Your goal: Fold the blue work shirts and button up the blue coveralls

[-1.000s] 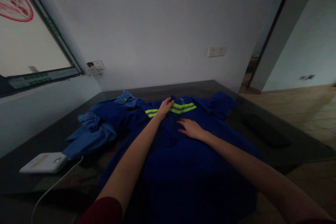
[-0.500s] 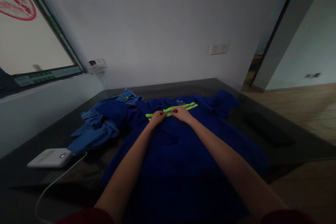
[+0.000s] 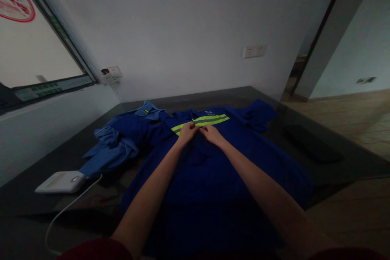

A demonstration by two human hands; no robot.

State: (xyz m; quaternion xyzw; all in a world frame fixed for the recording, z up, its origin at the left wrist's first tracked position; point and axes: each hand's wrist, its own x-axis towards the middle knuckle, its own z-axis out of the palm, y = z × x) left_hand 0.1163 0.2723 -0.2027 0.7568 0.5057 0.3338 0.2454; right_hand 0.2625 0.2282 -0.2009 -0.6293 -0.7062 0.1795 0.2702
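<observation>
A blue work jacket (image 3: pixel 210 178) lies spread on the dark table, its collar toward the wall. Yellow-green and grey reflective tape (image 3: pixel 213 120) crosses its chest. My left hand (image 3: pixel 187 133) is closed in a pinch on the jacket's front opening, just below the tape. Close beside it on the right, my right hand (image 3: pixel 211 134) also pinches the front edge, the fingertips of both hands nearly meeting. Any button or fastener between the fingers is too small to make out.
Crumpled blue clothing (image 3: pixel 118 142) lies left of the jacket. A white device (image 3: pixel 62 182) with a cable (image 3: pixel 71 205) rests at the table's left. A flat black object (image 3: pixel 312 143) lies on the right of the dark table (image 3: pixel 350 154). Wall sockets (image 3: pixel 254 51) are behind.
Both hands have moved slightly down the jacket front, from the reflective tape to just below it. The left hand has also shifted right, closer to the right hand.
</observation>
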